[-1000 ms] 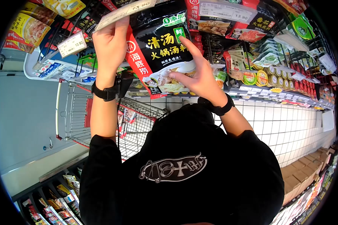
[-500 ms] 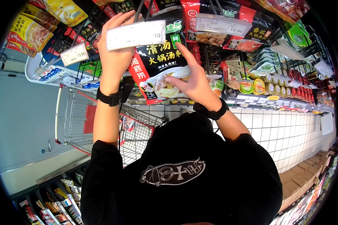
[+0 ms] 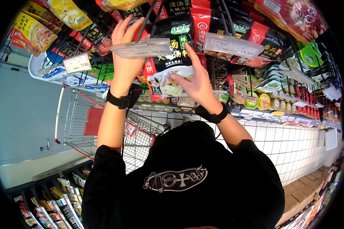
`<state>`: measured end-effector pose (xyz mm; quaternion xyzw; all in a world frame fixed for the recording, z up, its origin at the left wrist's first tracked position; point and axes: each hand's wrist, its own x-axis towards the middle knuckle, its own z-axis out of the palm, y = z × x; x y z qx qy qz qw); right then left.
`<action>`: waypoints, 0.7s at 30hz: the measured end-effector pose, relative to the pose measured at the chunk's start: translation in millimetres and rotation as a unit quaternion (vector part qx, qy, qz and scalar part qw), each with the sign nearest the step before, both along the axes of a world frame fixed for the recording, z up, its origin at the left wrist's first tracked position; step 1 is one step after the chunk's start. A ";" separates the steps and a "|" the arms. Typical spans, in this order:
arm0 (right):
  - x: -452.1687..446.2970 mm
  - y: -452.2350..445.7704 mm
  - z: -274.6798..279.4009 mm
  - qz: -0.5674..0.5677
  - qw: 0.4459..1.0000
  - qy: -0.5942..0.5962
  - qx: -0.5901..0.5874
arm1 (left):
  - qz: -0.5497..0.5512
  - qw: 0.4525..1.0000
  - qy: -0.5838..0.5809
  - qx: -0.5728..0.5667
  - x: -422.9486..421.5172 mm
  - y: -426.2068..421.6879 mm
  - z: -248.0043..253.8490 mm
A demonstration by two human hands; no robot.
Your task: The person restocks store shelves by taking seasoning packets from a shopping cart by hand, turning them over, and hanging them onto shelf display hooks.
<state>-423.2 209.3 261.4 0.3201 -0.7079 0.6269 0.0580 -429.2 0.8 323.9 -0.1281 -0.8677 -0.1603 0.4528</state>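
Note:
A black and red soup packet [image 3: 170,78] hangs at top centre, partly behind a clear price tag holder [image 3: 141,48] that reads 13.90. My left hand [image 3: 127,63] is raised at the packet's left side, behind that holder, with its fingers stretched up and apart beside a metal hook. On the packet's right edge lies my right hand [image 3: 197,80], thumb over the printed bowl and index finger pointing up along the front. Its other fingers are hidden behind the packet.
More packets [image 3: 252,42] hang on hooks to the right, and yellow packets [image 3: 36,32] at upper left. A wire shopping cart [image 3: 78,122] stands at left. Lidded tubs [image 3: 264,101] line a shelf at right. Cardboard boxes [image 3: 302,191] sit at lower right.
My left hand has opened off the price tag holder, which has swung down over the packet. The packet has moved slightly right and away, with my right hand still on its edge.

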 end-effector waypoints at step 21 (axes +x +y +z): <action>-156.7 -61.4 -48.4 -0.194 0.881 0.005 0.432 | 0.147 0.848 -0.297 0.414 211.3 -48.8 -162.0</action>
